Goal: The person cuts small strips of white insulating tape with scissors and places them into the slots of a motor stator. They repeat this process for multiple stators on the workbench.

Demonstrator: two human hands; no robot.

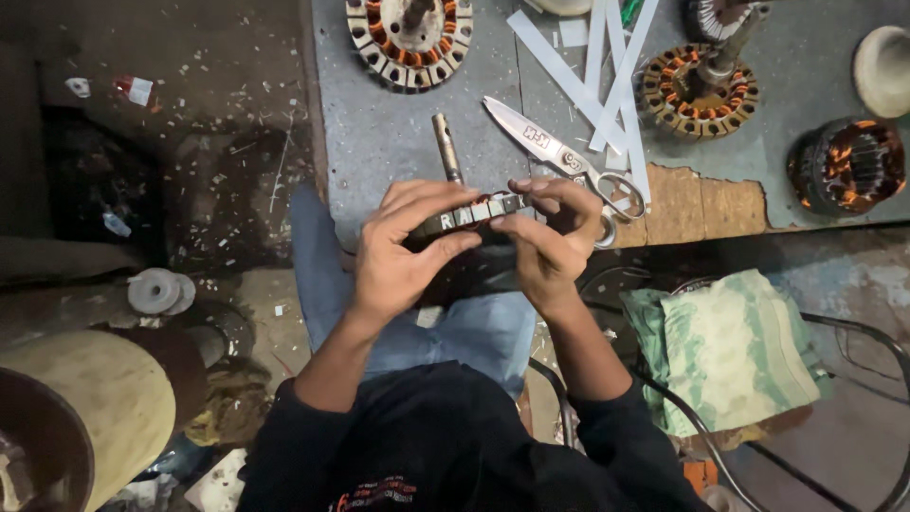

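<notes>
Both hands are on one stator core (469, 216), held edge-on over the lap, just at the near edge of the grey workbench (379, 142). Left hand (403, 251) grips it from the left, thumb underneath, fingers curled over the top rim; right hand (550, 237) pinches the right side, thumb and fingertips closed on the rim. So both are clenched on the core, neither free. The slots show pale liners along the visible edge; I can't tell if any copper is in this one, as the hands cover most of it. My read: this is the slot-insulation stage, with liners being seated or pressed in by fingertip. The next move probably needs the left hand to hold the grip steady while the right fingers work slot by slot, rotating the core a notch at a time and keeping the liners from popping back out. Cut white insulation-paper strips (607, 66) lie on the bench beyond, with scissors (559, 152) just past the right hand, blades open. A steel shaft (445, 147) lies next to them. Wound stators with copper coils sit further back: one top centre (409, 38), one right (700, 90), another far right (846, 166). A folded green cloth (735, 346) rests on a stool to the right.
</notes>
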